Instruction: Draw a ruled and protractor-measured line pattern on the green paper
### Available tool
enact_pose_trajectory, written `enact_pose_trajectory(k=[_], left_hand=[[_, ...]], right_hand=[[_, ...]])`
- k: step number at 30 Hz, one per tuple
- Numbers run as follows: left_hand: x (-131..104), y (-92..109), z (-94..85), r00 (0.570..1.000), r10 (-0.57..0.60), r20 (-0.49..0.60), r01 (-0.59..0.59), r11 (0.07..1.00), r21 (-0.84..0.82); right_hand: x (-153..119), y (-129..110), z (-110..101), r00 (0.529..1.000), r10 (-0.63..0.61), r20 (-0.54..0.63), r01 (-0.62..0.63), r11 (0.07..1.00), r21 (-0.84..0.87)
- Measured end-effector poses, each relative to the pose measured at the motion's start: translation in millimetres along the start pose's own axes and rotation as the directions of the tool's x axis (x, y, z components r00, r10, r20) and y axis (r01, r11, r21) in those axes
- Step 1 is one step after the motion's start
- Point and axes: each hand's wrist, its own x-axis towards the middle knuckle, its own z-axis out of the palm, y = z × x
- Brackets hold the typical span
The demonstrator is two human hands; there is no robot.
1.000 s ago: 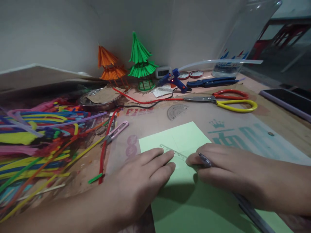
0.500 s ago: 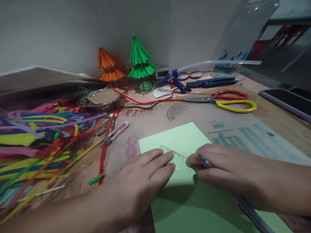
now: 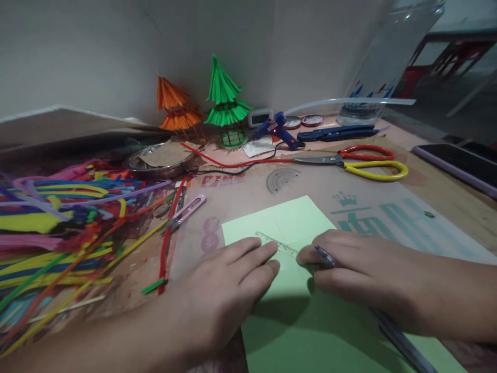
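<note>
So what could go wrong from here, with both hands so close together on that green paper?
The clear ruler might slip, since the left hand seems to steady it mostly by the fingertips. The right hand, gripping a pen, could smudge or crease the green paper it rests on. And the blue glue gun shows a red light, so it may be hot near the white scrap.
</note>
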Motion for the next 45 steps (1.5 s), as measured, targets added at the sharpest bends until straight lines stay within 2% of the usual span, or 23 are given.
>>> enact_pose_trajectory(k=[3, 12, 18, 25, 35, 41, 45], left_hand=[[-0.9, -0.3, 0.4, 1.000, 0.002, 0.015, -0.002, 1.000, -0.005], [0.6, 0.0, -1.8, 1.000, 0.005, 0.022, -0.006, 1.000, 0.016], [2.6, 0.8, -3.5, 1.000, 0.021, -0.003, -0.020, 0.998, 0.066], [2.0, 0.5, -5.7, 1.000, 0.019, 0.006, -0.019, 0.998, 0.053], [4.7, -0.2, -6.7, 1.000, 0.026, -0.004, -0.026, 0.995, 0.093], [2.8, 0.6, -5.7, 0.999, 0.040, -0.009, -0.039, 0.997, 0.066], [0.6, -0.1, -4.3, 1.000, 0.028, -0.003, -0.028, 0.999, 0.039]], right_hand=[[0.5, -0.7, -0.4, 0.999, -0.013, 0.031, 0.014, 1.000, -0.023], [-1.2, 3.0, 2.7, 0.999, -0.032, 0.031, 0.034, 0.998, -0.044], [-0.4, 2.8, 1.1, 0.990, -0.113, 0.087, 0.126, 0.979, -0.162], [0.7, 1.9, 0.3, 0.993, -0.097, 0.060, 0.103, 0.989, -0.110], [1.1, -1.5, -3.3, 0.991, -0.103, 0.082, 0.113, 0.986, -0.119], [1.8, -3.3, -4.2, 0.995, -0.052, 0.084, 0.058, 0.996, -0.073], [2.2, -2.2, -3.6, 0.993, -0.068, 0.099, 0.078, 0.992, -0.100]])
